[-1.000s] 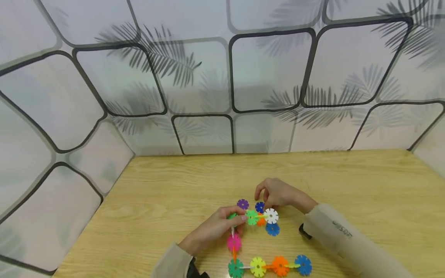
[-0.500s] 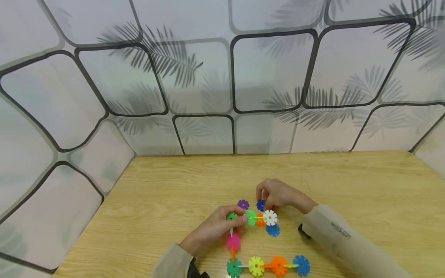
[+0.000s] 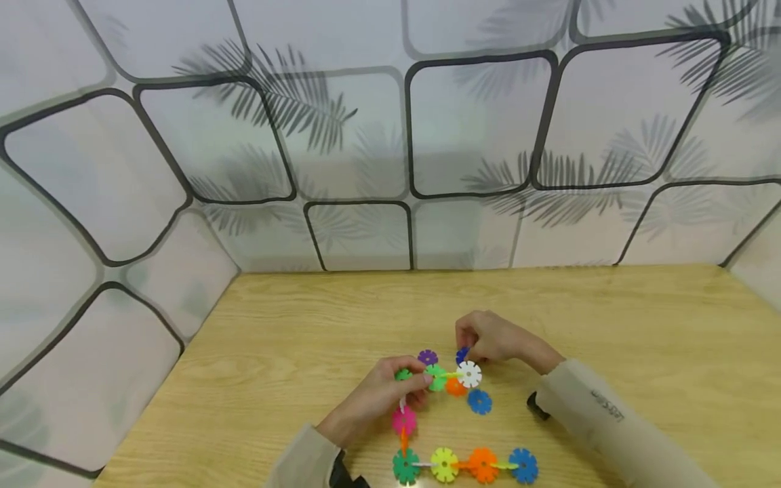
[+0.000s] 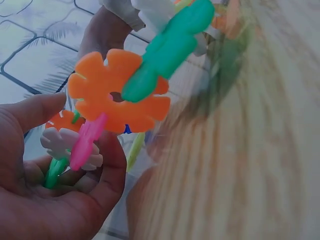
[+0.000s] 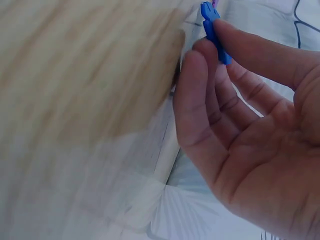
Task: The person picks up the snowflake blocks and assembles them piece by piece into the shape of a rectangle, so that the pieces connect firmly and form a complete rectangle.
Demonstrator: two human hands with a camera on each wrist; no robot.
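Note:
A chain of slotted plastic snowflake discs bends along the table in the head view. Its near row runs from a dark green disc [image 3: 405, 465] to a blue disc [image 3: 525, 466]; a pink disc [image 3: 404, 420] lies on its left side. My left hand [image 3: 387, 388] holds the chain's upper corner, by the light green disc [image 3: 436, 377]; a white disc [image 3: 469, 374] ends that arm. In the left wrist view, fingers curl around a white disc [image 4: 60, 142] below an orange one [image 4: 95, 95]. My right hand [image 3: 495, 337] pinches a dark blue disc [image 5: 215, 40] between thumb and fingertips.
Loose discs lie around the chain's upper arm: a purple one [image 3: 428, 357] behind, an orange one [image 3: 455, 387] partly beneath it and a blue one [image 3: 479, 402] in front. A patterned curtain or panel [image 3: 366, 234] borders the wooden table [image 3: 305, 318] at the back and left.
My right hand has shifted slightly right and away from me, the dark blue disc going with it. The chain has slid a little to the left, with my left hand still on it.

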